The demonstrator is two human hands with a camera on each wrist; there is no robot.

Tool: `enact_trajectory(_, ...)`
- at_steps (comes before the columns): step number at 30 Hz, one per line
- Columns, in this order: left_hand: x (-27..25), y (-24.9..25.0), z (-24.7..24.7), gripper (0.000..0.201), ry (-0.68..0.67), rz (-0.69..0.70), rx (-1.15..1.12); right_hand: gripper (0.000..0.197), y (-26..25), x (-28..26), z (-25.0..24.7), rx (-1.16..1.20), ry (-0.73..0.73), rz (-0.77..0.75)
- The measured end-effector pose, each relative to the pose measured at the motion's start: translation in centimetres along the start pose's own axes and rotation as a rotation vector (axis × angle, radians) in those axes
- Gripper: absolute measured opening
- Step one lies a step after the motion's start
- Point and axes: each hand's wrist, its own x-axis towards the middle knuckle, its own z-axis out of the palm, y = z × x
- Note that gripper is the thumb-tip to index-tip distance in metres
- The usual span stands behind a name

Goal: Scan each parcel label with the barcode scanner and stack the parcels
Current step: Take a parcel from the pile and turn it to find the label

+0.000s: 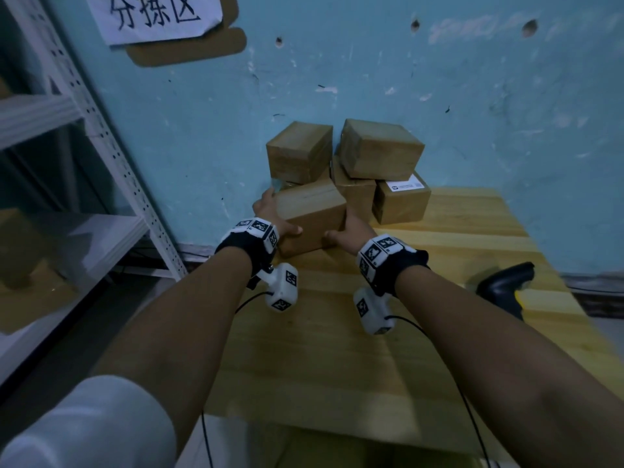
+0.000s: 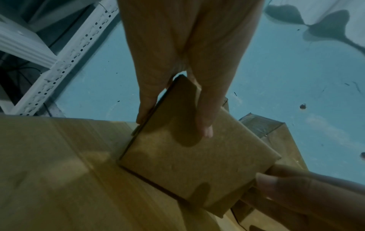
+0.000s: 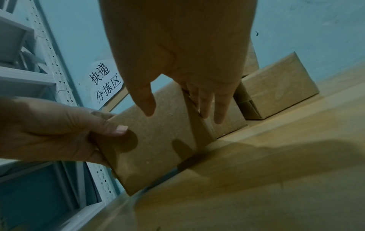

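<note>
1. Head view: a cardboard parcel (image 1: 312, 216) sits at the near left corner of the pile, held between the left hand (image 1: 270, 216) and the right hand (image 1: 354, 228).
2. Behind it, four more parcels stand against the blue wall (image 1: 472, 113) in two layers. An upper-left parcel (image 1: 299, 152) and an upper-right parcel (image 1: 380, 148) rest on lower ones; a lower-right parcel (image 1: 401, 199) shows a white label (image 1: 405, 185) on top.
3. The barcode scanner (image 1: 504, 285) lies on the wooden table (image 1: 337, 349), well apart from both hands, to the right.
4. Judgement: stacking is well advanced. Whether the held parcel is scanned cannot be told; no label is visible on it.
5. Left wrist view: the left thumb lies on the near face, and the fingers (image 2: 148, 100) wrap the left end. The grip is clamped on the parcel.
6. Right wrist view: the right thumb (image 3: 146, 101) presses the near face, and the straight fingers flank the right end, so the parcel is pinched.
7. The parcel's lower edge overhangs the table's left edge; whether it rests on the table cannot be told.
</note>
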Motion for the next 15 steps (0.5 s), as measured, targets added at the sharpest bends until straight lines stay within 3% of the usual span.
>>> enact_trajectory(3,-0.8,-0.4,-0.6,0.097,-0.010,-0.008,0.002,0.076,-0.5,-0.7,-0.1,-0.012,0.005,-0.017)
enact_trajectory(9,-2.6,-0.8,-1.5,0.106,-0.027,-0.039,0.095,0.072,-1.2,-2.0,-0.4,0.003,0.090,-0.094)
enact_trajectory(15,-4.5,-1.3,-1.0,0.098,-0.079,-0.060,0.036,0.077,-1.5,-3.5,-1.2,-0.052,0.147,-0.132)
